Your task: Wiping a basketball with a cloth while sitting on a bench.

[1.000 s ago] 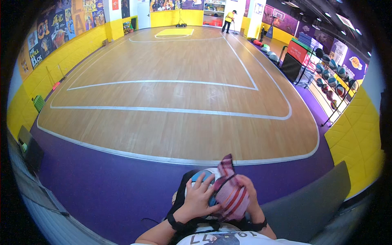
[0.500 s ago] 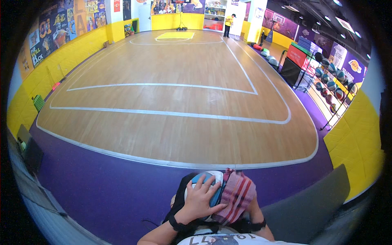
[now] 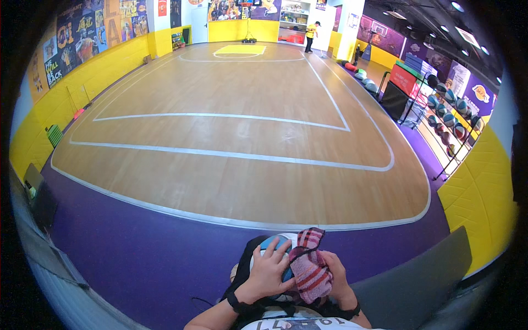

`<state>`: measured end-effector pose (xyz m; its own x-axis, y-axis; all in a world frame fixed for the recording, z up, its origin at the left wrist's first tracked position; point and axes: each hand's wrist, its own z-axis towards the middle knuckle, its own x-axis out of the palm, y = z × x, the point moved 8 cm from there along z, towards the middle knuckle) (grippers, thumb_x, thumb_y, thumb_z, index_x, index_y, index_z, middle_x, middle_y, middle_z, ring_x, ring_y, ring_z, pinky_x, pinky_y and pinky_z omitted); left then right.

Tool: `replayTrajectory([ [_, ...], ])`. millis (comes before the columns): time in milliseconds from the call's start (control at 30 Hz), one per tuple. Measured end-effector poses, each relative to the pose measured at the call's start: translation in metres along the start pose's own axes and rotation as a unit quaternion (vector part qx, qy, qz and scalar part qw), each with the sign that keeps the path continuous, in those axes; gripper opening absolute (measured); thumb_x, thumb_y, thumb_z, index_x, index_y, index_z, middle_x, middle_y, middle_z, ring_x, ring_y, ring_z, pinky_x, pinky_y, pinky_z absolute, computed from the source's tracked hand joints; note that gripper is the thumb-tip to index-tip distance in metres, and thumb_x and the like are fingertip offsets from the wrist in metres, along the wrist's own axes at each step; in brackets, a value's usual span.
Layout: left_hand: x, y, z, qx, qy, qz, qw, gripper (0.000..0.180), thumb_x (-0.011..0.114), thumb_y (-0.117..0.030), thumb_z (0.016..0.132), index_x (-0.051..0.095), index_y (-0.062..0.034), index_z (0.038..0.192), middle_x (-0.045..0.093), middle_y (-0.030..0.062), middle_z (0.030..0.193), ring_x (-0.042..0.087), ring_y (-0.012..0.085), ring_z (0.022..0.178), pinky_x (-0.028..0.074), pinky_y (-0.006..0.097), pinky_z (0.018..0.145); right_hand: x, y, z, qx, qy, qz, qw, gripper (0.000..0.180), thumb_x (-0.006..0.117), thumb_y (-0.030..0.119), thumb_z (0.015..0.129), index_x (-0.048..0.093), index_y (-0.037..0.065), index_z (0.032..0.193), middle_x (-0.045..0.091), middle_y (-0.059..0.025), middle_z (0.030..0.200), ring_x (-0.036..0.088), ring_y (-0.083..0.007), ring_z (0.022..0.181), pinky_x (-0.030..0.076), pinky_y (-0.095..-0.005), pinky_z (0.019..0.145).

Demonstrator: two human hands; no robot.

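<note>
One ball (image 3: 286, 273) beneath splayed left fingers (image 3: 268, 254), striped cloth (image 3: 311, 276) beside it within gripping right fingers (image 3: 334, 265).

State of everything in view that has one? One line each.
Blue-and-white round ball: partly covered.
Pink cloth with dark red stripes: bunched, held.
Left hand: open, spread on the ball.
Right hand: closed on the cloth.
Multicoloured round basketballs: racked in rows.
Far person in yellow top: standing.
</note>
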<state>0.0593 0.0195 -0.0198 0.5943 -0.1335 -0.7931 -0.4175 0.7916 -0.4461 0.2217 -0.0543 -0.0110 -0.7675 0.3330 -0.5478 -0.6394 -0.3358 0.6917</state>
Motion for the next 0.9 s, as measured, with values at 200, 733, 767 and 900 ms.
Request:
replayTrajectory([
  [200,-0.013,-0.008,-0.011,-0.012,-0.011,0.012,1.000,0.069,0.065,-0.058,0.079,0.058,-0.0114,0.130,0.046,0.0145,0.144,0.039,0.0385,0.134,0.029,0.063,0.098,0.006,-0.037,-0.001,0.147,-0.040,0.201,0.968,0.047,0.059,0.006,0.094,0.045,0.004,0.139,0.058,-0.0135,0.128,0.060,-0.0215,0.112,0.052,-0.0368,0.094],
  [733,-0.004,-0.003,-0.006,-0.018,-0.019,0.002,1.000,0.068,0.070,-0.055,0.077,0.058,-0.0159,0.131,0.049,0.0125,0.142,0.040,0.0371,0.134,0.029,0.063,0.099,0.001,-0.073,-0.015,0.126,-0.086,0.000,0.988,0.056,0.075,0.013,0.081,0.052,0.005,0.132,0.062,-0.0128,0.122,0.062,-0.0223,0.109,0.051,-0.0362,0.092],
  [767,-0.006,-0.003,-0.010,-0.019,-0.019,0.001,1.000,0.068,0.069,-0.054,0.077,0.058,-0.0158,0.131,0.049,0.0125,0.142,0.041,0.0369,0.134,0.029,0.062,0.100,0.004,-0.057,-0.014,0.108,-0.072,0.038,0.991,0.055,0.075,0.015,0.081,0.053,0.005,0.131,0.062,-0.0134,0.120,0.061,-0.0241,0.109,0.050,-0.0365,0.094],
  [900,-0.010,-0.002,-0.021,-0.019,-0.017,0.004,1.000,0.070,0.070,-0.054,0.077,0.057,-0.0150,0.133,0.048,0.0130,0.142,0.041,0.0370,0.134,0.028,0.061,0.101,0.010,-0.033,-0.003,0.085,-0.043,0.054,0.994,0.055,0.073,0.012,0.082,0.052,0.005,0.133,0.060,-0.0134,0.122,0.060,-0.0237,0.111,0.049,-0.0348,0.095],
])
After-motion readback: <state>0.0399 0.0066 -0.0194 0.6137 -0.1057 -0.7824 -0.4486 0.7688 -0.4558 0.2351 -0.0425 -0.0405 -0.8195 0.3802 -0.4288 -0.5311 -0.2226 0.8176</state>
